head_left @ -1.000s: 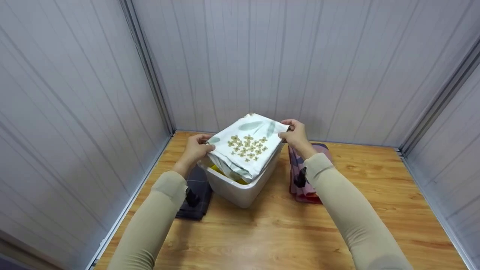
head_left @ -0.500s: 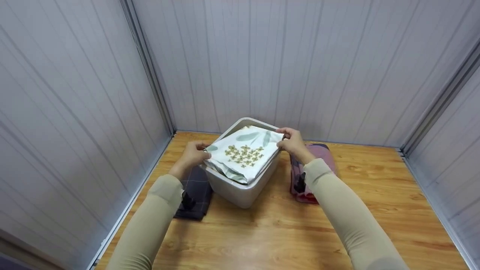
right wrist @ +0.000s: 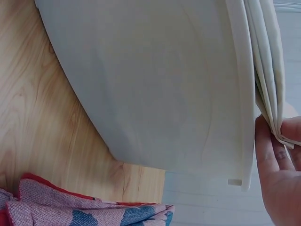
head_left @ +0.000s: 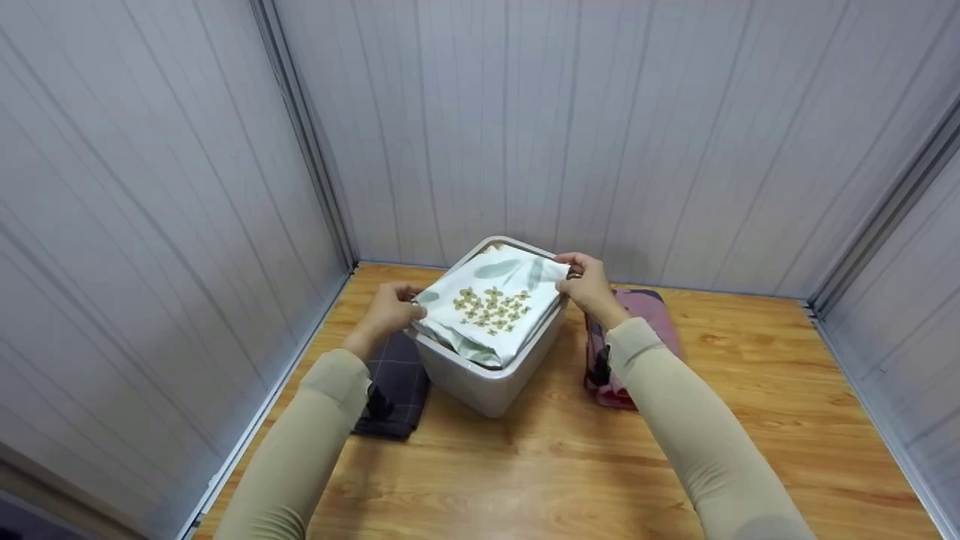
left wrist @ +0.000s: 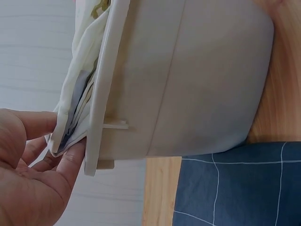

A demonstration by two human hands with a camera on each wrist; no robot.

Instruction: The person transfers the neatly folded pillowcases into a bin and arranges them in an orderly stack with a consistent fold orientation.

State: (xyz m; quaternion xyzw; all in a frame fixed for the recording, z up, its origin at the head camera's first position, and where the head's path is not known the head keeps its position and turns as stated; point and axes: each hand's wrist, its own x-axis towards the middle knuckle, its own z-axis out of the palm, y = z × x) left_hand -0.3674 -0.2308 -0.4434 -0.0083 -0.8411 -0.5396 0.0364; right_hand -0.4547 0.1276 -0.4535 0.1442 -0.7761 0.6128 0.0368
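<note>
A folded white cloth [head_left: 487, 277] with gold flowers and grey-green leaves lies in the mouth of a white plastic bin [head_left: 469, 386], its folds level with or just above the rim. My left hand [head_left: 386, 311] pinches the cloth's left corner between thumb and fingers; the left wrist view shows the layered edge in that hand [left wrist: 42, 169], beside the rim. At the opposite corner my right hand [head_left: 591, 289] pinches the folds, and the right wrist view has its fingers [right wrist: 268, 150] beneath the layers. Whatever lies under the cloth is hidden.
On the wooden floor [head_left: 517, 480], a dark checked folded cloth [head_left: 397, 390] lies left of the bin. A pink and blue cloth with red edging [head_left: 649, 315] lies to its right, partly behind the right forearm. Pale panel walls [head_left: 480, 120] stand behind and at both sides.
Both hands have lowered the white cloth into the bin's mouth; the back rim, covered earlier, now shows. Over the last half second hands and cloth barely shift, while the view moves slightly.
</note>
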